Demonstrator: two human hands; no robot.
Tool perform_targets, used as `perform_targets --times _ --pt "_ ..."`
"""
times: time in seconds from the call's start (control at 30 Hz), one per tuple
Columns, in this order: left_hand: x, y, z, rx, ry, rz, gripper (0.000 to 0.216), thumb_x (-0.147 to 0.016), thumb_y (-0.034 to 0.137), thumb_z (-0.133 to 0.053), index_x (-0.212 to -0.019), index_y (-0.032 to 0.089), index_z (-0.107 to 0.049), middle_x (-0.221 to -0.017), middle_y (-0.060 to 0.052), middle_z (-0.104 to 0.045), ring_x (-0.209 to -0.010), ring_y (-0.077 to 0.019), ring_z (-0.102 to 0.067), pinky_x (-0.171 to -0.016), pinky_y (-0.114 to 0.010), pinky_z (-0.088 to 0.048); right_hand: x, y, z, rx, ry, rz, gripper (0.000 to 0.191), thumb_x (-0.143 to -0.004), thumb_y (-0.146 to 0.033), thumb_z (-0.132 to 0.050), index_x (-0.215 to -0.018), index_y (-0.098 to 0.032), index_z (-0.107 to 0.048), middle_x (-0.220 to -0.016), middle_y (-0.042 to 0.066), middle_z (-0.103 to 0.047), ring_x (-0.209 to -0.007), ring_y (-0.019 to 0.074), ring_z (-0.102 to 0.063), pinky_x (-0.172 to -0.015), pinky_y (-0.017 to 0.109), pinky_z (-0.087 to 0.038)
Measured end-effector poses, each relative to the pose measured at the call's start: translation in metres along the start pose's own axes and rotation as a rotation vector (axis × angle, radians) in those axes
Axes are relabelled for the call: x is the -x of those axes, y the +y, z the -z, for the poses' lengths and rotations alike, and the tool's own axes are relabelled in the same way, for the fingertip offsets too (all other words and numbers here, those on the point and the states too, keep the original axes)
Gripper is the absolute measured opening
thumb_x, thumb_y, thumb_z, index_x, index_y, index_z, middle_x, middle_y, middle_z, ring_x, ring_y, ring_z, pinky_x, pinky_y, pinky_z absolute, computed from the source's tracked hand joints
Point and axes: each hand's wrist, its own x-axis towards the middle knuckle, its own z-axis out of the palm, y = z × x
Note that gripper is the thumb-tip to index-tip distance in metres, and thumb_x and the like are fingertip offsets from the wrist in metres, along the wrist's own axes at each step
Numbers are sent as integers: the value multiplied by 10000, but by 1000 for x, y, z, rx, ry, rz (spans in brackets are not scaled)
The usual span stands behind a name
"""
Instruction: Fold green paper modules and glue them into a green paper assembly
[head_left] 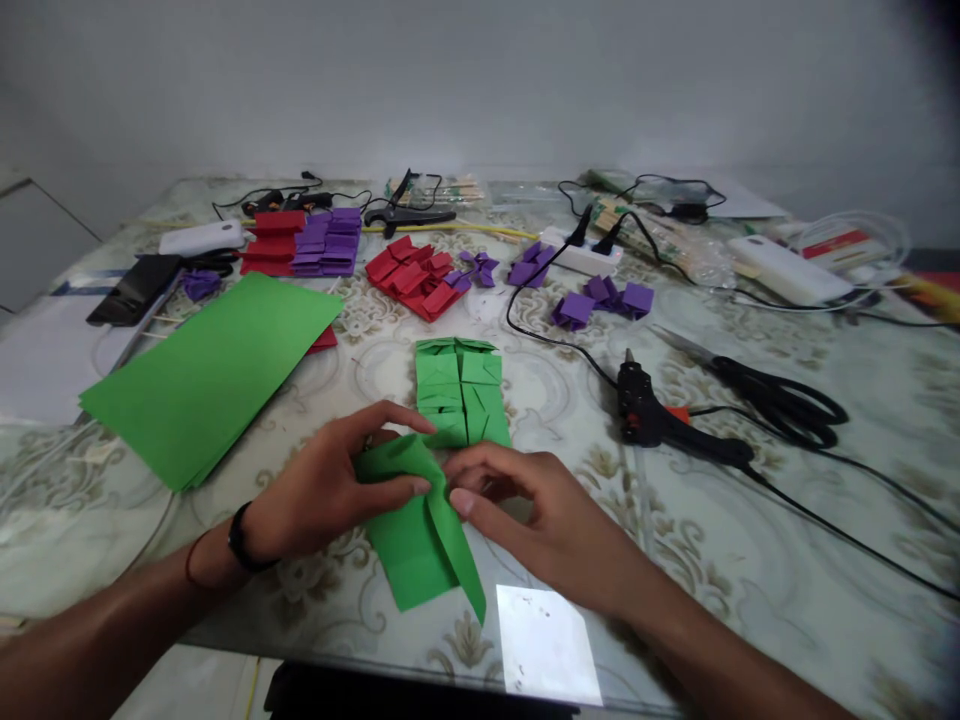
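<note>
A partly folded sheet of green paper (416, 560) is held between both hands near the table's front edge, one long flap standing up along its right side. My left hand (345, 475) pinches its upper left part, thumb on top and index finger reaching along the far edge. My right hand (525, 500) grips the raised fold with thumb and fingers. Right behind the hands lies a folded green paper piece (459, 385) with several pockets and creases. To the left rests a stack of flat green paper sheets (214, 380).
Folded red paper pieces (411, 275) and purple paper pieces (574, 310) lie farther back. On the right are a black glue gun (660, 420) with its cord and black-handled scissors (780, 395). A white power strip (581, 252) stands behind; a dark phone-like object (135, 290) lies left.
</note>
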Motion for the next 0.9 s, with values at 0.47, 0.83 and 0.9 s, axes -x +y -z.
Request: perform_targets --times 0.47,0.83,0.9 --pt "0 -4 -9 136 -119 162 381 -914 452 -724 -657 181 -651 -613 45 -537 -595 -116 -462 -529 -224 -349 -3 6 -9 -88 -84 -127 421 -943 -526 -744 -724 -216 -562 -663 -46 -466 -617 128 -414 -560 267 -327" --pt "-2 -5 -4 143 -57 143 317 -926 440 -738 -757 172 -729 -703 27 -628 -640 -120 -507 -547 -213 -378 -7 12 -9 -137 -111 -149 564 -920 -621 -740 -635 -231 -448 -638 -65 -339 -591 119 -307 -547 279 -253" --pt "-2 -5 -4 135 -59 140 326 -930 448 -728 -764 167 -736 -708 21 -634 -643 -121 -506 -548 -214 -377 -7 14 -9 -148 -90 -155 527 -915 -583 -746 -642 -229 -466 -637 -65 -354 -590 118 -317 -545 277 -250"
